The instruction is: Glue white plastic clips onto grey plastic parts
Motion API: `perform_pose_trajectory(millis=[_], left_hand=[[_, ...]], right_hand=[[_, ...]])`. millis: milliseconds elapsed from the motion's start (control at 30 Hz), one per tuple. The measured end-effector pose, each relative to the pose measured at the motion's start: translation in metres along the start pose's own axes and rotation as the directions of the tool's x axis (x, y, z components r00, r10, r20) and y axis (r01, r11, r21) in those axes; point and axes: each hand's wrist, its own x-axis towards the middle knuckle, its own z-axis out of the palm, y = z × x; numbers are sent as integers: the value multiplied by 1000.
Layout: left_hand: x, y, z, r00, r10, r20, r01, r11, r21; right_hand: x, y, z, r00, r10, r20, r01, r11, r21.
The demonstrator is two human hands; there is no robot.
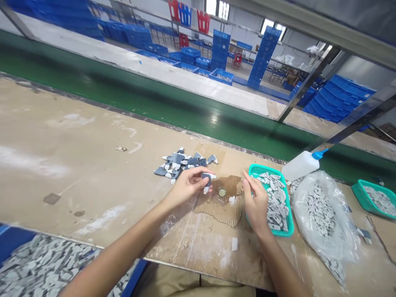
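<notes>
My left hand (192,182) pinches a small dark grey and white plastic piece (206,178) between thumb and fingers. Just beyond it lies a pile of similar grey and white pieces (177,159). My right hand (256,202) hovers by the left side of a green basket (290,218), thumb and forefinger close together; whatever they may hold is too small to make out. Light grey plastic parts (276,202) fill that basket. Between my hands, a bottle cap (222,192) rests on a torn, stained cardboard piece (230,212).
Right of the basket are a tilted white bottle (301,166) with a blue nozzle, a clear plastic bag (343,239) of parts and another green basket (359,194). A blue bin (136,278) full of parts stands lower left. A green strip (173,103) runs behind the table, beneath metal posts.
</notes>
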Motion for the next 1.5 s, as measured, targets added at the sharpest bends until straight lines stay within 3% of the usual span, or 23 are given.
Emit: perform_pose_trajectory(millis=[67, 133, 200, 267, 367, 467, 533, 633, 700, 800, 933, 1100, 1267, 1400, 1500], left_hand=[[-8, 1, -11, 964, 168, -205, -111, 958, 264], [-12, -3, -29, 889, 233, -393, -69, 919, 389], [-9, -9, -50, 837, 236, -494, 8, 897, 442], [-2, -15, -69, 811, 280, -514, 73, 823, 563], [9, -22, -83, 765, 372, -526, 163, 679, 716], [13, -31, -79, 706, 328, -628, 333, 628, 703], [16, -38, -72, 707, 254, -659, 428, 589, 686], [23, -46, -64, 727, 278, -628, 406, 564, 719], [30, -48, -63, 693, 351, -630, 335, 617, 712], [39, -47, -63, 624, 399, -672, 250, 713, 655], [41, -44, -63, 570, 435, -697, 164, 771, 616], [34, -37, -59, 601, 445, -664, 41, 813, 582], [33, -28, -42, 610, 472, -637, -59, 828, 557], [34, -25, -36, 595, 526, -607, -67, 786, 615], [36, -24, -38, 566, 533, -629, -61, 788, 613]], right_hand=[[-4, -6, 4, 1000, -3, -16, 3, 1000, 5], [-6, -15, 17, 999, 33, 23, -35, 998, 55], [-3, -27, 39, 990, 86, 109, -96, 992, 84], [10, -39, 68, 974, 157, 162, -161, 987, 15], [40, -49, 113, 950, 299, 87, -278, 941, -192], [65, -46, 147, 923, 384, 20, -369, 898, -240], [69, -42, 165, 911, 413, 2, -400, 883, -245], [62, -42, 185, 923, 385, -8, -378, 902, -208], [54, -46, 196, 937, 348, -25, -348, 926, -149], [45, -51, 207, 948, 312, -55, -314, 949, -12], [41, -46, 213, 959, 282, -39, -268, 940, 210], [42, -35, 218, 938, 347, 6, -312, 837, 449], [40, -43, 222, 903, 424, 75, -370, 676, 638], [40, -54, 221, 878, 465, 116, -391, 555, 734], [42, -60, 222, 879, 463, 111, -369, 517, 773]])
